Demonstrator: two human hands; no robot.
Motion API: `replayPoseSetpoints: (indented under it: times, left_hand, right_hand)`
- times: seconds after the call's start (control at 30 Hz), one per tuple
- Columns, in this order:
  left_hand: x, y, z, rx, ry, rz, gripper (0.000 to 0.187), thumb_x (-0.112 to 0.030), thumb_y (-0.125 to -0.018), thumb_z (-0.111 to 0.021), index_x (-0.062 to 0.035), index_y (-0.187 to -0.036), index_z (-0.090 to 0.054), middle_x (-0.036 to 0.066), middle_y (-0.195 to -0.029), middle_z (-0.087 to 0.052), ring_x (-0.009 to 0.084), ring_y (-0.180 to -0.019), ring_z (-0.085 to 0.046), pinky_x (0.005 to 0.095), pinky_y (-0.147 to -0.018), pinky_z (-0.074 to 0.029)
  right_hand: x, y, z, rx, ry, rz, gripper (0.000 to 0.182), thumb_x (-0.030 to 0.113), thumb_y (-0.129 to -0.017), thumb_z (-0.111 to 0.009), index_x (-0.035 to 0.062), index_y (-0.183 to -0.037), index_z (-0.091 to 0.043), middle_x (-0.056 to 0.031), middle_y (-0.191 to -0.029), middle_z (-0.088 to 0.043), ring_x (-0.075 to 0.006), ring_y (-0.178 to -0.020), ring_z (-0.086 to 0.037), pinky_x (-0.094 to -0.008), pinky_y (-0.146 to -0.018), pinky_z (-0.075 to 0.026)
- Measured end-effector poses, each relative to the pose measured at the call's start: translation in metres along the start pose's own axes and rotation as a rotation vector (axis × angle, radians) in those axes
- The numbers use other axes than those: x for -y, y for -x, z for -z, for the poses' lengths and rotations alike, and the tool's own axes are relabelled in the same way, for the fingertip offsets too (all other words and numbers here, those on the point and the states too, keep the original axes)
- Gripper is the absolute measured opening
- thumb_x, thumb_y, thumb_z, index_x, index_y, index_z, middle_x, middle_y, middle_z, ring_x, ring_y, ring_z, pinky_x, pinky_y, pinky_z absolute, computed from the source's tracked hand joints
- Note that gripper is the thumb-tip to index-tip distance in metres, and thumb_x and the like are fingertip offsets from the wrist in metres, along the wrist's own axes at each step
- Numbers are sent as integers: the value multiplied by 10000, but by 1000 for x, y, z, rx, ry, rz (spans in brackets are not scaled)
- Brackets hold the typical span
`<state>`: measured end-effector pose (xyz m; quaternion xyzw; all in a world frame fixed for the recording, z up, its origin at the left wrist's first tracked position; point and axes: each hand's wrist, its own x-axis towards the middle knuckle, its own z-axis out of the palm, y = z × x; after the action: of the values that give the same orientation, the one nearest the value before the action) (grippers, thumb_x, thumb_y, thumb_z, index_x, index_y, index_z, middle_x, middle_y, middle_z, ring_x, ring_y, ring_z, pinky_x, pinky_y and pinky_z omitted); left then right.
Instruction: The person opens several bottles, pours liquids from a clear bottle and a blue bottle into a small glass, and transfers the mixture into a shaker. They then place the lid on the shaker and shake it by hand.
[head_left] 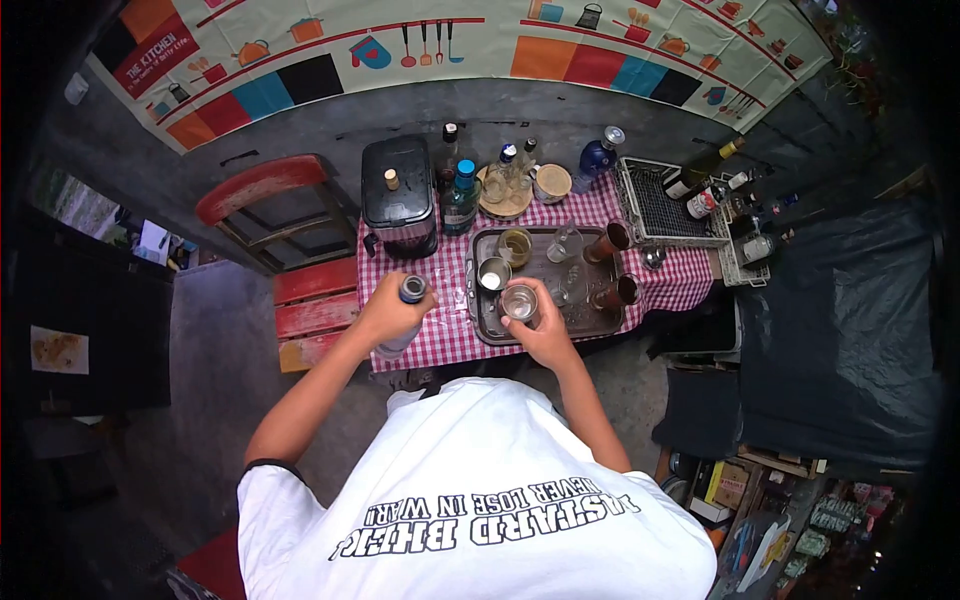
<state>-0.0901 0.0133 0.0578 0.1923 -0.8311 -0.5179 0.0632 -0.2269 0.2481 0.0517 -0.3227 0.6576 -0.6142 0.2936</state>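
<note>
My left hand (385, 310) is wrapped round the neck of a bottle (401, 345), held upright near the table's front left edge. The bottle's open mouth faces up. In my right hand (546, 338) is a small metal cup (519, 302), gripped by its side above the front of a dark tray (590, 326). A second metal cup (493, 273) sits just left of it. Behind that stands a glass with yellowish contents (515, 246). Farther right on the tray are a clear glass (565, 244) and two brown tumblers, one at the back (606, 242) and one in front (614, 293).
A black lidded container (400, 190) and a blue-capped bottle (461, 200) stand on the checked tablecloth (450, 340). Farther right is a wire basket (640, 195) with bottles. A red wooden chair (305, 290) adjoins the table's left side.
</note>
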Motion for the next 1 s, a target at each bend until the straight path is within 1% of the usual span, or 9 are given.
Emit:
replayPoseSetpoints:
  times: [0.07,0.1,0.2,0.23,0.4,0.6,0.7,0.87,1.0]
  left_hand:
    - [3,1,3,13,193,7,218,-148,-842,-686,27,-717,-652,80,-628,-643,120,-579,-564,314,-566,-462]
    - [8,1,5,44,220,15,176,-124,-862,-680,13,-752,-666,43,-666,-657,88,-598,-555,287,-566,-457]
    - [24,1,0,23,269,-26,170,-133,-867,-684,11,-778,-668,19,-646,-628,70,-603,-541,265,-564,-438]
    - [31,0,-4,26,274,-27,170,-133,-867,-684,11,-778,-668,19,-646,-628,70,-603,-541,265,-564,-438]
    - [64,-10,-23,-214,436,-44,168,-115,-877,-674,1,-766,-624,-19,-641,-586,45,-602,-497,240,-557,-395]
    - [77,-20,-30,-333,421,-122,200,-92,-868,-671,-6,-716,-575,-8,-615,-560,51,-590,-479,248,-550,-388]
    - [66,-20,-25,-242,311,-178,206,-91,-861,-676,-6,-709,-566,3,-604,-551,55,-585,-475,255,-548,-390]
    - [72,-21,-29,-240,337,-147,221,-96,-856,-678,-10,-698,-549,9,-604,-532,55,-591,-469,262,-545,-393]
    - [76,-19,-34,-258,347,-125,226,-101,-853,-669,-18,-692,-535,8,-601,-523,64,-591,-468,266,-546,-393]
  right_hand:
    - [-4,-2,6,1,4,-105,492,-25,-821,-667,53,-1263,-466,-43,-1119,-565,-122,-1069,-551,-275,-948,-435]
    - [-16,-5,8,-25,44,-68,482,48,-813,-695,91,-1247,-491,-61,-1077,-602,-150,-1034,-579,-308,-902,-467]
    - [-35,-14,16,-20,124,-89,479,50,-809,-697,90,-1240,-494,-71,-1097,-608,-164,-1044,-584,-315,-908,-468]
    - [-44,-18,18,-45,164,-91,474,81,-800,-709,92,-1230,-509,-90,-1119,-616,-201,-1067,-594,-332,-922,-467]
    - [-68,-35,31,-22,366,-166,474,125,-782,-726,98,-1214,-534,-132,-1152,-618,-271,-1106,-595,-374,-954,-458]
    - [-79,-60,42,53,476,-194,494,143,-775,-728,77,-1225,-534,-158,-1220,-604,-316,-1165,-569,-392,-992,-438]
    - [-90,-73,48,102,558,-158,540,145,-768,-728,48,-1257,-521,-179,-1269,-577,-337,-1205,-545,-394,-1016,-427]
    - [-92,-92,50,174,710,-151,614,132,-761,-733,19,-1315,-495,-191,-1277,-575,-323,-1204,-555,-380,-1024,-431]
    - [-84,-105,48,270,829,-223,664,130,-759,-728,-28,-1344,-457,-230,-1341,-515,-348,-1248,-515,-392,-1055,-415]
